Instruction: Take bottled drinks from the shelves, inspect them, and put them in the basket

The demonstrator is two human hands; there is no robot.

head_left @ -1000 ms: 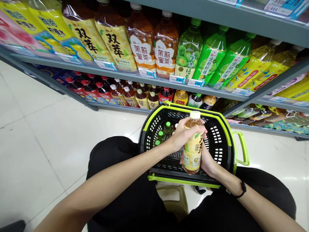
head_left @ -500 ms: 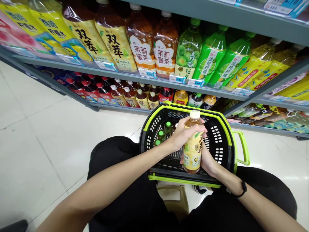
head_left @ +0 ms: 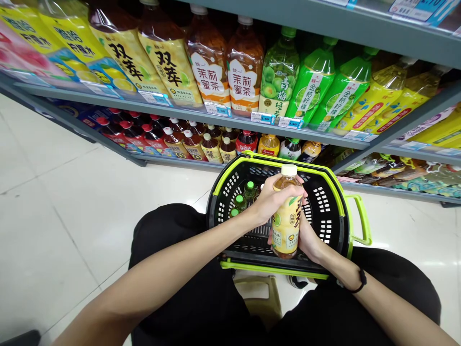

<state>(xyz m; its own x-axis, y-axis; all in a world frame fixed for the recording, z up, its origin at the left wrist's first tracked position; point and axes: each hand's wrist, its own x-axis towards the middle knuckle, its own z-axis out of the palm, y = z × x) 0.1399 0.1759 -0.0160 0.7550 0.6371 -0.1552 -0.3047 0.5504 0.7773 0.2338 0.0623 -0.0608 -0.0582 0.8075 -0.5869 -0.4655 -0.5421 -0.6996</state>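
View shifted slightly; left hand [head_left: 267, 204] and right hand [head_left: 308, 234] clasp bottle [head_left: 287, 218]: cream cap [head_left: 289, 170], pale-yellow label [head_left: 284, 233], amber drink [head_left: 288, 182].

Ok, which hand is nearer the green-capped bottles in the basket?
Left. The left hand grips the yellow-labelled bottle right of the green-capped bottles; the right hand holds it lower, farther away.

One held bottle [head_left: 286, 226] and one basket [head_left: 317, 216] are counted; three green-capped bottles [head_left: 249, 193] are seen at the basket's ten o'clock; two large white-labelled bottles [head_left: 242, 79] are shelved at twelve.
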